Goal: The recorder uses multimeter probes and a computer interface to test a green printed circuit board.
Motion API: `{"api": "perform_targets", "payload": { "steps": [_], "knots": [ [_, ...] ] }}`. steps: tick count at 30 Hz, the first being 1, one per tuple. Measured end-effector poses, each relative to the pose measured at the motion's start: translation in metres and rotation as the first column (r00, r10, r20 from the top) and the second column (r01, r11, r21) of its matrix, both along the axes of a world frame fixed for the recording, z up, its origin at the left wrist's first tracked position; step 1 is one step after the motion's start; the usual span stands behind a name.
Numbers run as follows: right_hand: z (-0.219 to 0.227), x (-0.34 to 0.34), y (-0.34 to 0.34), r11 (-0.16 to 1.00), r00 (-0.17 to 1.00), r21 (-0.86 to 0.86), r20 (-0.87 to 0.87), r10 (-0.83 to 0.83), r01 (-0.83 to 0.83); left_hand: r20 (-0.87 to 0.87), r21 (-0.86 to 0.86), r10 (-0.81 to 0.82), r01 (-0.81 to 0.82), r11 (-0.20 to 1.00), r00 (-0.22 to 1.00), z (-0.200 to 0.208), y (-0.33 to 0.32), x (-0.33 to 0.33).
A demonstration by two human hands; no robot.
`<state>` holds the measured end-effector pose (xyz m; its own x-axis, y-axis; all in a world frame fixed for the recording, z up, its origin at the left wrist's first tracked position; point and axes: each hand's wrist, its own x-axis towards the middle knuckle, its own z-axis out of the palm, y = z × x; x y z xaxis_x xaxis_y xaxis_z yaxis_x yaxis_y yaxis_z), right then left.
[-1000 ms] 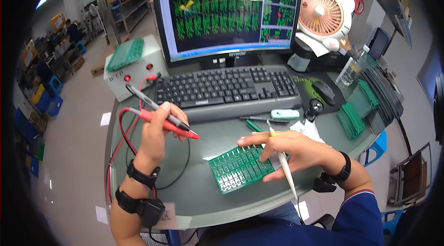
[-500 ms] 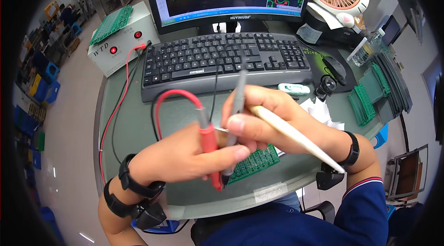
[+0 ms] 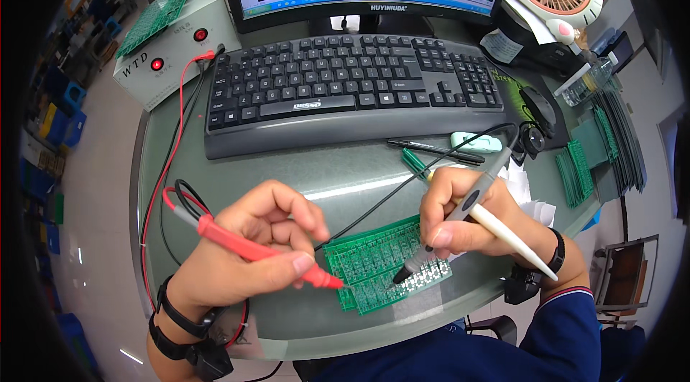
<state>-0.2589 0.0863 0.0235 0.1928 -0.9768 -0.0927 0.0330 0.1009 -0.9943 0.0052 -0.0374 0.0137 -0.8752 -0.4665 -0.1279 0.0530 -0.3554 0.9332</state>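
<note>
My left hand (image 3: 215, 273) holds a red test probe (image 3: 248, 246) between thumb and fingers, its tip down at the left part of a green circuit board panel (image 3: 381, 256). My right hand (image 3: 460, 227) pinches a grey test probe (image 3: 483, 184) with a black tip, which points at the lower middle of the panel. A cream-coloured tapered stick (image 3: 512, 238) is also in that hand, its thin end sticking out toward my wrist. Whether either tip truly touches the board I cannot tell. Beneath this panel, the edge of another green board shows at the lower left.
Behind the hands lies a black keyboard (image 3: 345, 130), below a monitor (image 3: 359, 14). A grey box (image 3: 172, 51) with red switches stands at the left, cables running from it. A black pen (image 3: 438, 152), mouse (image 3: 537, 110), bottle (image 3: 591, 84) and stacked green boards (image 3: 575, 173) are at the right.
My hands, close together before, have moved apart. Both probe tips now point down at the circuit board panel, which shows more fully. The right hand has gone right with the grey probe.
</note>
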Motion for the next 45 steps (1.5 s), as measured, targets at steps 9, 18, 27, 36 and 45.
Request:
{"api": "perform_targets", "payload": {
  "steps": [9,18,27,36,45],
  "knots": [
    [0.032,0.021,-0.022,0.976,0.984,-0.216,-0.173,-0.035,-0.004,0.069,0.064,-0.232,0.228,0.972,0.970,0.010,0.016,-0.001],
    [0.009,-0.040,-0.004,0.918,0.181,-0.345,-0.932,-0.312,-0.194,-0.375,-0.141,0.071,-0.133,0.981,0.924,-0.007,0.000,0.002],
    [0.004,-0.065,-0.020,0.875,0.063,-0.394,-0.918,-0.392,-0.283,-0.305,-0.235,0.032,-0.108,0.966,0.952,-0.002,-0.002,0.003],
    [0.048,0.030,-0.017,0.983,0.990,-0.183,-0.138,-0.012,-0.014,-0.125,-0.467,-0.201,0.121,0.876,0.972,0.006,0.010,0.008],
    [0.005,0.043,-0.019,0.912,0.978,-0.382,-0.189,0.082,-0.151,0.014,-0.274,-0.409,0.397,0.876,0.912,0.013,0.009,0.008]
  ]
}}
